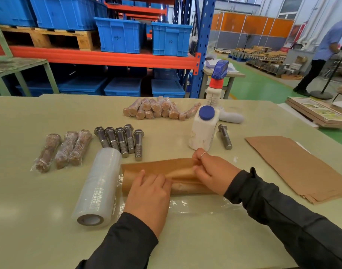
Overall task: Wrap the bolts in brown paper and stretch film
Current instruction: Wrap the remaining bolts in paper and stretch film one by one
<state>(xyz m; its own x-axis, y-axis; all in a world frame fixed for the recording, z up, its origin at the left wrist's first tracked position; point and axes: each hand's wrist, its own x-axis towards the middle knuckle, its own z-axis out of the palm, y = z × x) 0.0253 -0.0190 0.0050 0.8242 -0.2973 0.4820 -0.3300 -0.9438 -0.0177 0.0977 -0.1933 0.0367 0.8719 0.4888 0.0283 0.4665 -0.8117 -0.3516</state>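
Head view, both hands (149,188) (212,172) rolling brown paper (158,167), crate markings (117,37) perhaps illegible

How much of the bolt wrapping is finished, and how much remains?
Done: three wrapped bolts at left, plus a wrapped pile farther back. In hand: left hand and right hand roll brown paper over stretch film. Left: six bare bolts.
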